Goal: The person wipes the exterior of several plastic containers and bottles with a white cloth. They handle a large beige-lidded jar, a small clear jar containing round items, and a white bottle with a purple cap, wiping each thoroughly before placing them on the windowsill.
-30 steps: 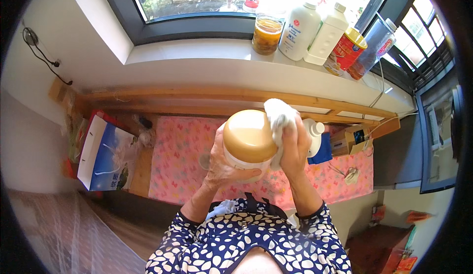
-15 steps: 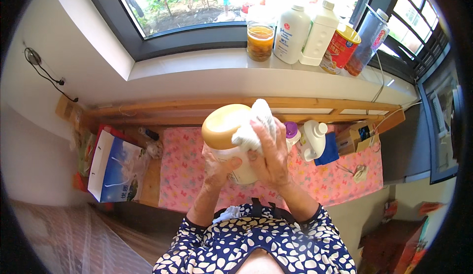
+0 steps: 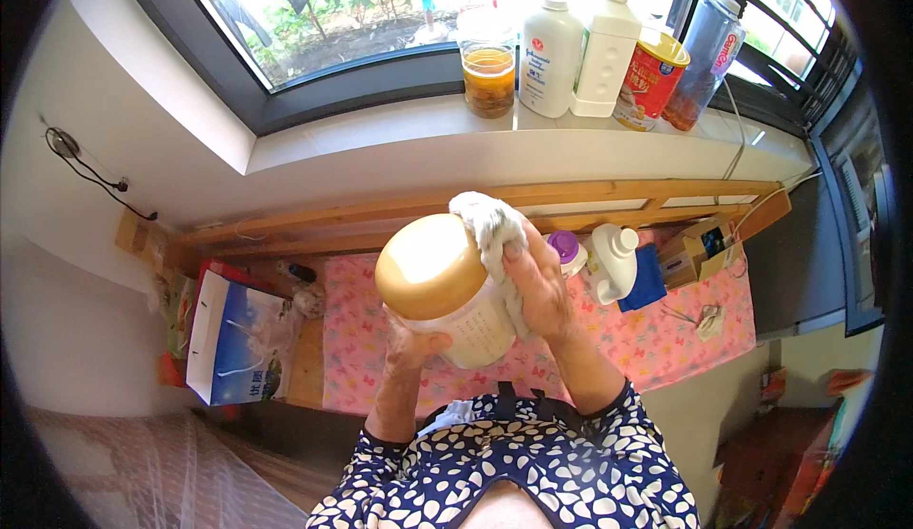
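- One big jar with a glossy tan lid is held up over the pink-covered surface, in front of the wearer's body; we see it tilted, its pale, translucent side bearing small print.
- Our left hand grasps the jar low on its left side, the thumb lying across the front.
- Our right hand clutches a bunched white cloth against the right side of the lid and the jar.
- Beneath, we see a pink patterned cover.
- Just right of our right hand stand a purple-capped container and a white bottle; beside them lie a folded blue cloth and an open cardboard box.
- Well to the left, we find a blue and white paper bag.
- Past the wooden rail, on the windowsill, we count five things in a row: a clear cup of amber liquid, two white bottles, a red tin with a yellow lid and a bluish see-through bottle.
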`<state>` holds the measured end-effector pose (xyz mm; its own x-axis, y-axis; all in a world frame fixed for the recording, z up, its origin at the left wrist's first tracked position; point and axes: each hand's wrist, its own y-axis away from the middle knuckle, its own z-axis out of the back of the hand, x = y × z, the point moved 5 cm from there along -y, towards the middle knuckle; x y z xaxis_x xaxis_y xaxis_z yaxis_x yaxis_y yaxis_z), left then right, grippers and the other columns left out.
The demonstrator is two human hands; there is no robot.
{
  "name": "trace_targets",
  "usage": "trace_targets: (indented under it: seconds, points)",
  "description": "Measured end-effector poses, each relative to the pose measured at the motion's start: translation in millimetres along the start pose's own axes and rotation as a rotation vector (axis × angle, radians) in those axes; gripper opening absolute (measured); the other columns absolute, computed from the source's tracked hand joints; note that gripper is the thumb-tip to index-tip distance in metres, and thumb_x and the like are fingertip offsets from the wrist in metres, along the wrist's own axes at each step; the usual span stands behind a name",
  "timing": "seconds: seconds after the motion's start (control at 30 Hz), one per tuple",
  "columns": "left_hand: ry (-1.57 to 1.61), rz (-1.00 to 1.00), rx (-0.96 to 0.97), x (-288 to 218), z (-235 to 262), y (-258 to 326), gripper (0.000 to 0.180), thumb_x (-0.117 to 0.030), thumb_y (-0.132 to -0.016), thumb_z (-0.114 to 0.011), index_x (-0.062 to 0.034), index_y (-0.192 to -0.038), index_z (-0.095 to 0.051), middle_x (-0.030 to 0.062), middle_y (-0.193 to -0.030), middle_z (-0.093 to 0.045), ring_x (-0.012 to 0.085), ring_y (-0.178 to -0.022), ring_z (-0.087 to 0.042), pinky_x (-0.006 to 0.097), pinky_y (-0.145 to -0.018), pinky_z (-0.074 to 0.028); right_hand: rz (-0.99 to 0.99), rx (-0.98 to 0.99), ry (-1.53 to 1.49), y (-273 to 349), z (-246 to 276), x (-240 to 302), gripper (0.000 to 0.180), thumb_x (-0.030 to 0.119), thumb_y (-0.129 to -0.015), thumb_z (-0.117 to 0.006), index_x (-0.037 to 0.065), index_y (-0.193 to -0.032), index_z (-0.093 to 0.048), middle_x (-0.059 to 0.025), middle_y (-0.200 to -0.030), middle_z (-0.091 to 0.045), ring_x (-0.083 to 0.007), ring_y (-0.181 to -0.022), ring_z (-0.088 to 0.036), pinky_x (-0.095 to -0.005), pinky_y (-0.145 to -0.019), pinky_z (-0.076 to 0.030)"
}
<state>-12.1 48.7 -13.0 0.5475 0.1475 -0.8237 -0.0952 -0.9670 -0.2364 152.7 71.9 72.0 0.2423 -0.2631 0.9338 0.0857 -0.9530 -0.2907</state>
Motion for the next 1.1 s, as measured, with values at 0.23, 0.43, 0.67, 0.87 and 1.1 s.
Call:
trace_targets:
  seconds: [0.23,0.43,0.67,0.87,1.1]
  points:
    - [0.078,0.03,0.061,0,-6,1,0.081,-0.03,-0.066,-0.084,0.0009,-0.129,-0.044,0.0118,-0.12,-0.058,0.0224,-0.107,-0.058,0.036,-0.091,-0.049,-0.254,0.267,-0.249,-30,-3,-17,0.048,0.038,-0.096,-0.042,0.0,-0.123,-0.053,-0.0081,-0.114,-0.059,-0.0142,-0.106,-0.053,-0.0275,-0.093,-0.04]
    - [0.149,0.049,0.041,-10,-16,-4,0.083,-0.03,-0.066,-0.084,0.001,-0.131,-0.043,0.0127,-0.122,-0.057,0.0237,-0.108,-0.058,0.037,-0.092,-0.049,-0.052,0.103,-0.073,-16,-5,1,0.044,0.031,-0.098,-0.039,0.001,-0.13,-0.046,-0.0076,-0.116,-0.057,-0.0154,-0.106,-0.052,-0.0296,-0.095,-0.038]
    - [0.211,0.034,-0.014,-14,-20,-3,0.086,-0.03,-0.066,-0.084,0.0011,-0.133,-0.04,0.0138,-0.124,-0.055,0.0252,-0.109,-0.058,0.039,-0.092,-0.049,0.455,0.104,0.506,28,2,13,0.049,0.022,-0.09,-0.051,-0.002,-0.133,-0.043,-0.0191,-0.127,-0.05,-0.032,-0.115,-0.048,-0.0405,-0.098,-0.038]
    - [0.239,0.103,0.031,-6,-12,-4,0.093,-0.032,-0.065,-0.084,0.0021,-0.136,-0.034,0.0174,-0.13,-0.05,0.0298,-0.117,-0.053,0.042,-0.097,-0.047,0.732,-0.051,0.962,75,-23,28,0.038,0.019,-0.073,-0.065,0.019,-0.111,-0.067,-0.0147,-0.115,-0.056,-0.0361,-0.109,-0.052,-0.0469,-0.085,-0.046]
    - [0.127,0.048,0.053,-12,-12,-6,0.094,-0.035,-0.064,-0.085,0.0022,-0.135,-0.036,0.0158,-0.129,-0.051,0.0261,-0.118,-0.052,0.04,-0.097,-0.045,0.569,0.025,0.493,31,-4,36,0.048,0.016,-0.076,-0.06,0.005,-0.122,-0.058,-0.0214,-0.123,-0.053,-0.042,-0.116,-0.046,-0.0499,-0.1,-0.036]
